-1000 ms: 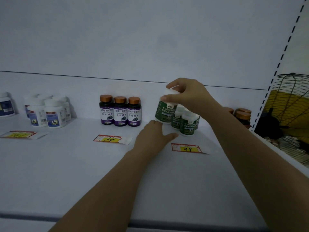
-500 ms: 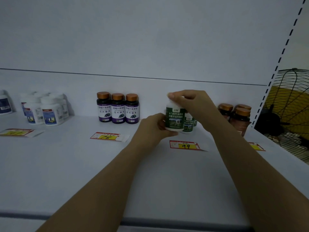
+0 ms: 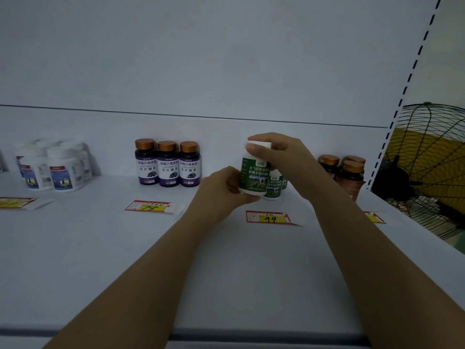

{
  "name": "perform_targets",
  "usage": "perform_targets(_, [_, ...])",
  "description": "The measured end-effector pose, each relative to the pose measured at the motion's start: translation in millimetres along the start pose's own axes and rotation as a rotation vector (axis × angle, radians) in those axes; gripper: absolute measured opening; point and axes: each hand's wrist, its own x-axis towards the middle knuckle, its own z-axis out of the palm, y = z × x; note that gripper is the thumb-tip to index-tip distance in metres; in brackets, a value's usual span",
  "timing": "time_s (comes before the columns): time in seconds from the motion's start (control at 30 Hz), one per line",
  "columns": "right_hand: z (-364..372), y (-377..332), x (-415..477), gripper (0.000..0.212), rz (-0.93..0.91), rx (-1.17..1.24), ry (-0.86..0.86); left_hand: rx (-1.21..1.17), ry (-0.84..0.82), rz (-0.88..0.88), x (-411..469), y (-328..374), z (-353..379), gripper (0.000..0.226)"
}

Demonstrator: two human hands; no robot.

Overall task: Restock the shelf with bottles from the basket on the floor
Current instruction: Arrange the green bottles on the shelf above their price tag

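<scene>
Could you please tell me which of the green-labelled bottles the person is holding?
The foremost green-labelled bottle: the right hand grips its white cap and the left hand holds its lower side. The other green-labelled bottles stand behind it.

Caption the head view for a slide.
Left hand and right hand hold a green-labelled bottle at the white shelf.

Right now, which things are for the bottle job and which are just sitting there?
For the job: green-label bottle, gripped by left hand and right hand; matching green bottles behind it; shelf.
Just sitting there: purple-label bottles; white bottles; copper-capped brown bottles; wire-cage fan.
</scene>
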Motion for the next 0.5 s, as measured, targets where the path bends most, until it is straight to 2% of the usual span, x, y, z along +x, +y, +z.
perform_targets(0.1, [-4,0,-2,0.025,0.002,0.09,-0.03,-0.158,-0.139,-0.071,0,6,-1,0.043])
perform_targets(0.17, [-7,1,-1,0.024,0.024,0.145,-0.067,-0.263,-0.173,-0.095,0,9,-3,0.046])
perform_targets(0.3, [-1,1,0,0.023,0.064,0.221,-0.15,-0.215,-0.105,-0.082,-1,9,-2,0.05])
perform_targets(0.4, [6,3,0,0.023,0.035,0.151,-0.107,-0.113,-0.023,-0.072,-1,7,0,0.058])
perform_targets(0.5, [4,3,-1,0.014,-0.006,0.196,-0.066,-0.174,-0.036,-0.096,-1,9,-1,0.061])
